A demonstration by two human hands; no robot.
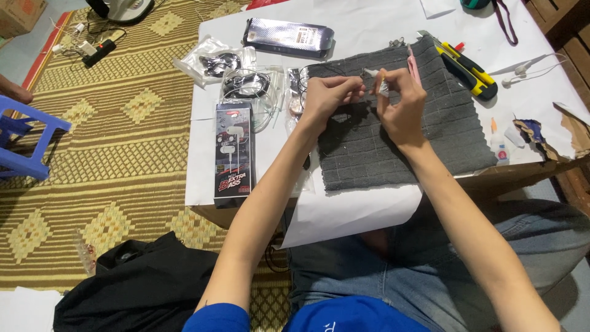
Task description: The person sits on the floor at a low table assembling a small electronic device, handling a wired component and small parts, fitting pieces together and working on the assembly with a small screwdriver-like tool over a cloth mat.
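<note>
Now | left hand (pixel 329 95) pinching thin wire | right hand (pixel 399 104) pinching small white earpiece (pixel 382 86) | over grey cloth (pixel 442 135)

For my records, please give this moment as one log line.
left hand: pinches thin wire | right hand: pinches small white part | under: grey cloth

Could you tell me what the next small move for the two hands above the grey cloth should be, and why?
Probably keep the small pale part pinched in the right hand and let the left hand feed the thin dark wire toward it. Both hands meet above the grey cloth, fingertips nearly touching, and the piece looks too small to reposition safely; what exactly it is cannot be told.
</note>
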